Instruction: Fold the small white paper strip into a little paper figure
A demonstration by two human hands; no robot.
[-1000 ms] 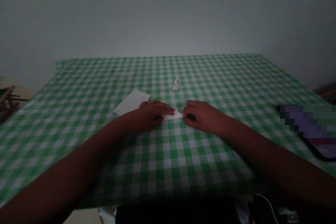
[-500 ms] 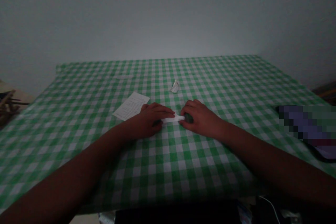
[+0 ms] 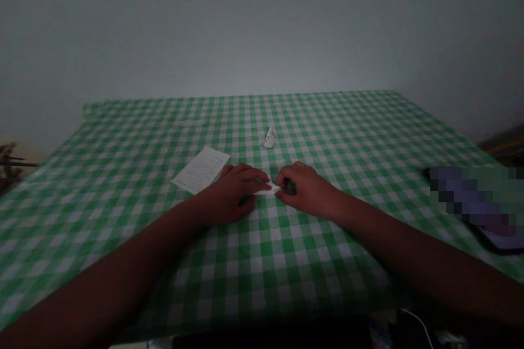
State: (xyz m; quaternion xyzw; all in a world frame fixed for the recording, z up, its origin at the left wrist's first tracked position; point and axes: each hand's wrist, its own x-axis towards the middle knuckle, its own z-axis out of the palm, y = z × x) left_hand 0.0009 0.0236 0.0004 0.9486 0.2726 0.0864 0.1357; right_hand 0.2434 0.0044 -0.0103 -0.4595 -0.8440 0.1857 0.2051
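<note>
A narrow white strip of folded paper point(image 3: 265, 192) lies low over the checked cloth between my two hands. Its left end is under the fingers of my left hand point(image 3: 233, 193), which press it down with the thumb set a little apart below. At the other end, the thumb and forefinger of my right hand point(image 3: 305, 188) pinch the strip, the remaining fingers curled. A printed sheet of paper point(image 3: 201, 170) lies just beyond my left hand, its near corner partly hidden by that hand.
A green and white checked tablecloth point(image 3: 262, 262) covers the table. A small crumpled paper piece point(image 3: 269, 138) sits farther back. On the right rests a dark-edged, phone-like device point(image 3: 470, 207), its face blurred by pixels. A pale wall point(image 3: 262, 27) stands behind the table.
My right fingers have curled tighter round their end of the strip, and less of it shows between the hands. My left fingers have bent slightly. The whole view has shifted a little.
</note>
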